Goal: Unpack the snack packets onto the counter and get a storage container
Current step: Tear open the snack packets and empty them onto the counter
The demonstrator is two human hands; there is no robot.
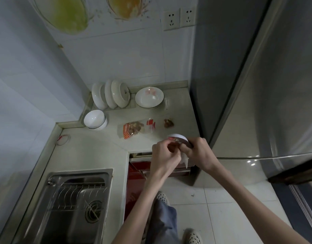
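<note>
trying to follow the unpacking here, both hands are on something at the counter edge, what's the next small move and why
Probably set the packet that both hands pinch down beside the orange snack packet lying on the counter, since unpacked packets are being gathered there.

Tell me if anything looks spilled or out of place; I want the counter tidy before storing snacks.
A small brown clump lies loose on the counter near the fridge, apart from the orange snack packet: possibly spilled contents. A red rubber band also lies stray at the left edge.

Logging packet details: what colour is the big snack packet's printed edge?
Orange, on the snack packet; head view.
</note>
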